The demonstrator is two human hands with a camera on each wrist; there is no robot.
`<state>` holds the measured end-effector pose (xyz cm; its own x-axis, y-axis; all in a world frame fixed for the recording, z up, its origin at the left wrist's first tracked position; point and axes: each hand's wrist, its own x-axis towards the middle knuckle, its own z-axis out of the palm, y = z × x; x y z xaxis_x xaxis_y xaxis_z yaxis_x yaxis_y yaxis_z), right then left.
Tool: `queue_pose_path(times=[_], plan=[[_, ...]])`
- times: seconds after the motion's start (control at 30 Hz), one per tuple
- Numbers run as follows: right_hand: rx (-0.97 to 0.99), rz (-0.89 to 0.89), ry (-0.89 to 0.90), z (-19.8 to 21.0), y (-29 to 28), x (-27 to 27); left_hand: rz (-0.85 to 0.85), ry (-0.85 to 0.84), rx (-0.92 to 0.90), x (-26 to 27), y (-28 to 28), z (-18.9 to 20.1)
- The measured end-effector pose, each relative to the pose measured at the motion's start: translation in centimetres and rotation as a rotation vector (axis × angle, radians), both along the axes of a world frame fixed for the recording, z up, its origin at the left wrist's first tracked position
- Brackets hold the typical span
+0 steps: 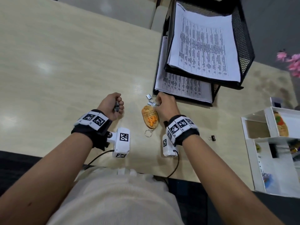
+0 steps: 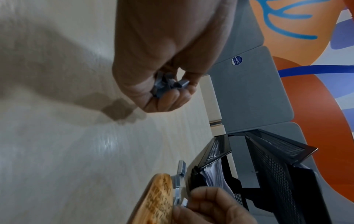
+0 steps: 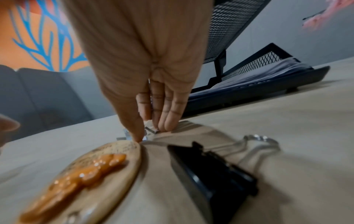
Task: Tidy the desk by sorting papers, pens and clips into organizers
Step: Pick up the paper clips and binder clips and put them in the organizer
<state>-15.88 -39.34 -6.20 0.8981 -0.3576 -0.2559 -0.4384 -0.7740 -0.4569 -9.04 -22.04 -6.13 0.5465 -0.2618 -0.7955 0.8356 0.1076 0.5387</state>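
Several small silver staple strips (image 1: 149, 98) lie on the desk beside a wooden keychain (image 1: 150, 117). My right hand (image 1: 156, 103) reaches down to them, thumb and fingertips pinching one strip (image 3: 148, 131) at the keychain's top edge. My left hand (image 1: 117, 105) hovers to the left, curled into a fist round a bunch of the same grey strips (image 2: 166, 84). A black mesh paper tray (image 1: 243, 46) with two tiers holds printed sheets (image 1: 204, 46) just beyond my right hand.
A large black binder clip (image 3: 210, 171) lies under my right wrist, and a small one (image 1: 213, 138) sits further right. A white compartment organizer (image 1: 267, 124) stands at the right edge. Bare desk surface (image 1: 65, 62) stretches left.
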Motion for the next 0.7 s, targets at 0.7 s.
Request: queue_pose_path(times=[0.7], plan=[[0.230, -0.018, -0.194, 1.7, 2.3, 2.5, -0.051, 0.092, -0.168, -0.1, -2.8, -1.9]])
